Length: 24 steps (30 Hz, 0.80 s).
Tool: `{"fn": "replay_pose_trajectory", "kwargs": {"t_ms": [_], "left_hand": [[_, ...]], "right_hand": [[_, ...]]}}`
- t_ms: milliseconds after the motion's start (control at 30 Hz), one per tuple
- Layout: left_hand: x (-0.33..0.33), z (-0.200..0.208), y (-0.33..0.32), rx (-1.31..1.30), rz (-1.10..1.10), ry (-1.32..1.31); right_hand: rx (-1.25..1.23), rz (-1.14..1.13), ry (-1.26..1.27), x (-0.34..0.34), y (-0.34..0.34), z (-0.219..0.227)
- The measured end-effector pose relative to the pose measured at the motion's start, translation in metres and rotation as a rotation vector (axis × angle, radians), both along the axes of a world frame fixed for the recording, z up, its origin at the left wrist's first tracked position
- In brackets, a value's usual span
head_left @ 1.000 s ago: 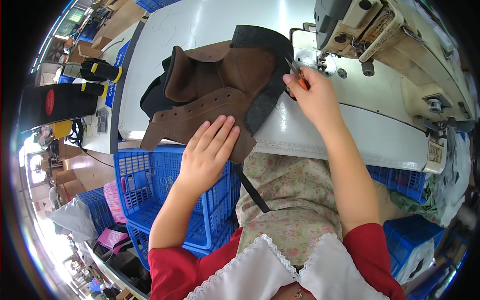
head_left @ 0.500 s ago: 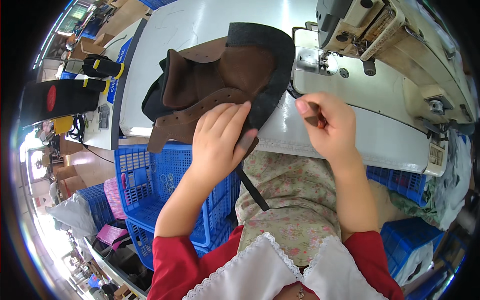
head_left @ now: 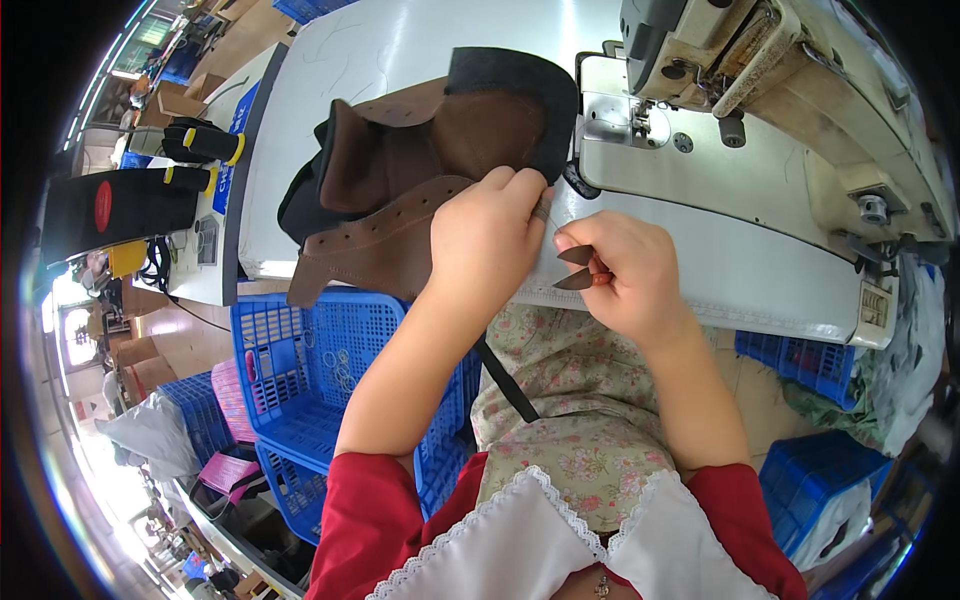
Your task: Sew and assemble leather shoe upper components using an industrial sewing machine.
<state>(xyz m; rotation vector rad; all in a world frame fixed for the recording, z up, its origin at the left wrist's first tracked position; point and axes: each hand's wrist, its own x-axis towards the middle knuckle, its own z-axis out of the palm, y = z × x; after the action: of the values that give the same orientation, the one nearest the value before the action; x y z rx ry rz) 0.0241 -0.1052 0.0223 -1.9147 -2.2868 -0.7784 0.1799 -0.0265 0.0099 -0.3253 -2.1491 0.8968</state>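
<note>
Brown leather upper (head_left: 400, 165) at the table's (head_left: 290, 130) front edge, bare tabletop behind it.
Right hand (head_left: 635, 265) clamps snips (head_left: 574, 282), blades apart; left hand (head_left: 490, 235) curls over the upper's right side, grip hidden.

One head view shows the scene, from a wide fisheye camera which the person wears. It faces steeply down to the white surface (head_left: 725, 260), from quite near. The sewing machine (head_left: 845, 130) stands large toward the upper right. To the lower left of this machine, the left hand (head_left: 490, 235) and the right hand (head_left: 630, 270) are in view. Below the machine, closer to the lens, is the white collar (head_left: 490, 550). Far left of the machine, straight edges bend.
</note>
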Motion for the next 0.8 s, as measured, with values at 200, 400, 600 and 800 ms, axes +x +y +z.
{"fn": "replay_pose_trajectory", "kwargs": {"t_ms": [200,400,600,800], "left_hand": [[-0.006,-0.004,0.001,0.046,0.002,-0.123],[-0.019,0.007,-0.018,0.223,-0.041,-1.068],[-0.032,0.006,-0.019,0.324,-0.165,-1.294],[-0.031,0.005,-0.021,0.282,-0.171,-1.274]], "right_hand": [[-0.013,0.012,0.008,0.002,0.0,-0.001],[-0.139,-0.056,-0.007,0.007,-0.001,0.003],[-0.226,-0.219,-0.081,0.001,-0.003,0.007],[0.051,-0.247,-0.154,-0.003,-0.001,-0.002]]}}
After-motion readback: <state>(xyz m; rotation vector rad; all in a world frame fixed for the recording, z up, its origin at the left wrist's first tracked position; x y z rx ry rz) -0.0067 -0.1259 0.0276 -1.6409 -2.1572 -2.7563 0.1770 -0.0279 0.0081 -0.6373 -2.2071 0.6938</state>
